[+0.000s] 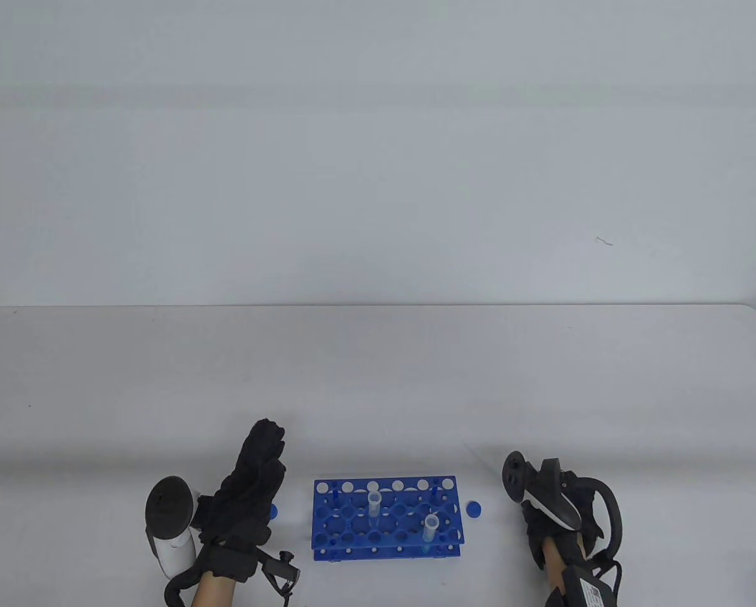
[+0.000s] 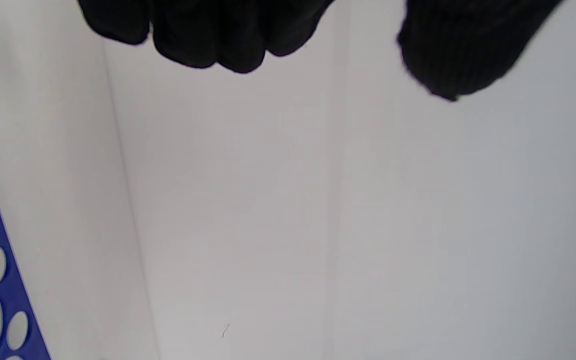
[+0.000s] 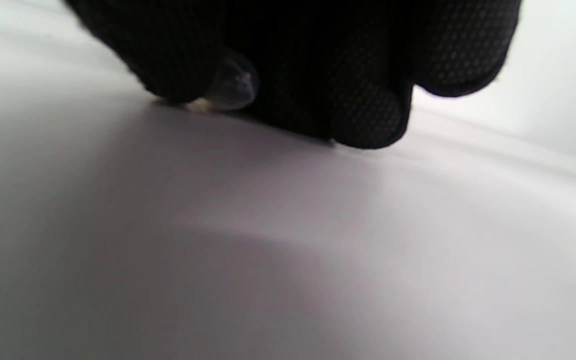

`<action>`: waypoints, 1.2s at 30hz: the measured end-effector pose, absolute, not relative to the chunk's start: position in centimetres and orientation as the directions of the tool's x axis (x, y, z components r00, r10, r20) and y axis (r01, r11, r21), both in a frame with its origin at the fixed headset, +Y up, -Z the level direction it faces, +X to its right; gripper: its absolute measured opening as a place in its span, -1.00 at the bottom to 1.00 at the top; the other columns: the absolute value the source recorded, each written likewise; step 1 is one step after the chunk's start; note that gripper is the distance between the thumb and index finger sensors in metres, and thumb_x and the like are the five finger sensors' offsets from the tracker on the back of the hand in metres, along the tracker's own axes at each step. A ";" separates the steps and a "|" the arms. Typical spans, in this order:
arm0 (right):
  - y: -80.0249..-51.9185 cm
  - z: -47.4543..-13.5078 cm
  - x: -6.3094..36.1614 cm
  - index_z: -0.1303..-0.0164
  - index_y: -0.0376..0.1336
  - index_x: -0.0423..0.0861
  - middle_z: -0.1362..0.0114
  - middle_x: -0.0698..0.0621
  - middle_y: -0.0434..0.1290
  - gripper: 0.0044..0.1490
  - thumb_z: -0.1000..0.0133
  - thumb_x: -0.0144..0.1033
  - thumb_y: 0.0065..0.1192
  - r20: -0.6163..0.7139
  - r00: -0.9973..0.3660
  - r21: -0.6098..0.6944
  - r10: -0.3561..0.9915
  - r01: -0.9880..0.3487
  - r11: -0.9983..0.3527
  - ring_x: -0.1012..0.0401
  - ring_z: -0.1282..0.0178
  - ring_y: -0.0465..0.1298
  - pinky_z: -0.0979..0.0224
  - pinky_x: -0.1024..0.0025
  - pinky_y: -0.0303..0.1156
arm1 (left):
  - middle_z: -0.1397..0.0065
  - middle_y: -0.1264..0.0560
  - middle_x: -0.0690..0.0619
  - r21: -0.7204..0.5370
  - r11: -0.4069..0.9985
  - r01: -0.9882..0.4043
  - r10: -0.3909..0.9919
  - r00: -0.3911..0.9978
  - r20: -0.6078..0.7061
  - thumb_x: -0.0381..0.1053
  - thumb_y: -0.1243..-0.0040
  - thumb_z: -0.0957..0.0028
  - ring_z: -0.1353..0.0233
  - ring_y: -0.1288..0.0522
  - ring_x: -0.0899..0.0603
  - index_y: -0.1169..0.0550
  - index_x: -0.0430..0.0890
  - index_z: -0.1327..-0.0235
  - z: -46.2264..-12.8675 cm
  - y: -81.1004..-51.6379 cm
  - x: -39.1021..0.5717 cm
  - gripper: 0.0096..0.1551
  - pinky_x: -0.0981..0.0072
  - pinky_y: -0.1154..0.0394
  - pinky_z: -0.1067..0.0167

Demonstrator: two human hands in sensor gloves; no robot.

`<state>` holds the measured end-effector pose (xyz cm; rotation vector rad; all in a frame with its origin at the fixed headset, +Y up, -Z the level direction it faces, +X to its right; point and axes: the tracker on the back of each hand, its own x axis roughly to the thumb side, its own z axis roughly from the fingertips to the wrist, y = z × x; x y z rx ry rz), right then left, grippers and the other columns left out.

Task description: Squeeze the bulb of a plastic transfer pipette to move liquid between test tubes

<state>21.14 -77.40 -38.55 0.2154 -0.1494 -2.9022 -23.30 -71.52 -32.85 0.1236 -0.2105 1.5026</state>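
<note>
Blue plastic marks the tube rack [image 1: 387, 520], standing on the white counter [image 1: 378, 392] with two clear test tubes [image 1: 374, 504] upright in its holes. Left of the rack, the left hand [image 1: 251, 484] lies with fingers stretched forward and together, released, gripping nothing. Right of the rack, the right hand [image 1: 551, 506] is curled down onto the counter, its fingers [image 3: 368, 115] closed around the clear pipette bulb [image 3: 232, 85]; the pipette's thin stem [image 1: 482, 460] slants away behind the rack's right end. One blue cap [image 1: 474, 509] sits between rack and right hand.
</note>
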 end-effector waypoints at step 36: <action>-51.3 -28.2 11.4 -0.10 0.43 -0.02 -0.02 0.08 0.67 -0.44 0.13 -0.18 0.42 0.380 -0.909 -0.282 -0.170 0.062 -0.958 0.15 0.02 0.65 -0.28 0.02 0.49 | -0.77 -0.07 -0.16 -0.049 0.095 -0.994 0.973 0.082 0.217 0.46 -0.04 0.02 -0.68 -0.08 -0.32 -0.05 -0.07 -0.72 -33.0 -71.6 -23.1 0.14 -0.29 -0.08 -0.59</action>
